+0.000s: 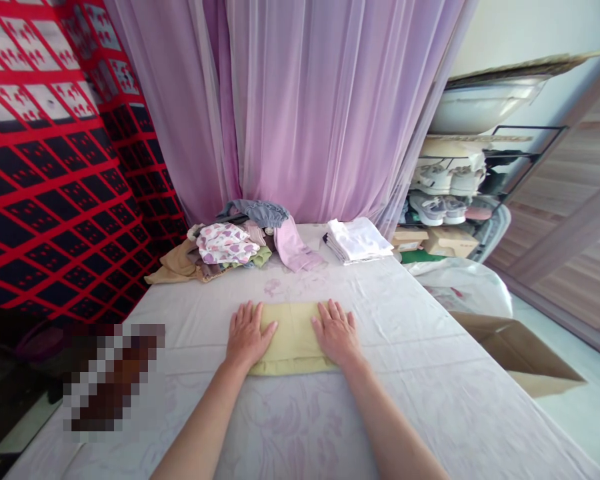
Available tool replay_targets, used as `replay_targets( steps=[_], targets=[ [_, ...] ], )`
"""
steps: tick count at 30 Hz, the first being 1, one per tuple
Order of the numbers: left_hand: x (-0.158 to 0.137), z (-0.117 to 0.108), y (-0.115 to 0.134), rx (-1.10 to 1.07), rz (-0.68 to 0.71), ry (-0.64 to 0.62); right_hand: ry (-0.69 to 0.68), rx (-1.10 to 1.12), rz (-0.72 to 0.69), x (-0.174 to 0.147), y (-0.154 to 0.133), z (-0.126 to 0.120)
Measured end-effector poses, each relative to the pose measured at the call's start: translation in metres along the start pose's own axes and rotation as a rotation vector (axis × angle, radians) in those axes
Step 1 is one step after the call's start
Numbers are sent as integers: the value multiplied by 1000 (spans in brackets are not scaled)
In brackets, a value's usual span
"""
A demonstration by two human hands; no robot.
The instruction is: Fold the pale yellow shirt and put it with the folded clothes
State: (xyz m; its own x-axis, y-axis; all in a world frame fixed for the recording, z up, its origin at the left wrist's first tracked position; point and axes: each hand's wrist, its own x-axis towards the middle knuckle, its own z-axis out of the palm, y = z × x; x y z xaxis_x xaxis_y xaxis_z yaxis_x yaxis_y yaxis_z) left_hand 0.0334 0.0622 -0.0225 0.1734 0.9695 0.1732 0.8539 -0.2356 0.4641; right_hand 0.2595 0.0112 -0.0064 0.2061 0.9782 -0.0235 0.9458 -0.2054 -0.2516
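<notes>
A yellow folded cloth (294, 337), perhaps a garment, lies flat on the pale patterned table cover (300, 427) in front of me. My left hand (250, 333) rests palm down over its left edge, fingers stretched out and thumb pointing inward. On the opposite edge lies my right hand (337, 330), also flat with its fingers spread. Neither hand grips anything. Parts of the cloth's two sides are hidden beneath the palms.
Beyond the cloth at left is a loose heap of clothes (227, 243). A neat stack of folded white cloth (359, 240) sits back right. Purple curtains (300, 120) hang behind. An open cardboard box (520, 350) and a shoe rack (445, 180) stand off to the right.
</notes>
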Motion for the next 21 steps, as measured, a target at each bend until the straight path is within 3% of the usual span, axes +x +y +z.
replay_targets(
  steps=[4, 7, 9, 12, 16, 21],
  targets=[
    [2, -5, -13, -591, -81, 180, 47, 7, -57, 7, -5, -12],
    [-1, -16, -19, -1045, -253, 286, 48, 45, -215, 24, -21, -29],
    [-2, -25, -22, -1287, -378, 328, -51, 96, -306, 40, -35, -38],
    [-2, -38, -28, -1592, -499, 319, -233, 120, -334, 66, -54, -43],
    [0, -52, -35, -1828, -602, 214, -399, 129, -327, 92, -60, -44],
    [1, -57, -34, -1912, -642, 167, -617, 147, -316, 104, -51, -55]
  ],
)
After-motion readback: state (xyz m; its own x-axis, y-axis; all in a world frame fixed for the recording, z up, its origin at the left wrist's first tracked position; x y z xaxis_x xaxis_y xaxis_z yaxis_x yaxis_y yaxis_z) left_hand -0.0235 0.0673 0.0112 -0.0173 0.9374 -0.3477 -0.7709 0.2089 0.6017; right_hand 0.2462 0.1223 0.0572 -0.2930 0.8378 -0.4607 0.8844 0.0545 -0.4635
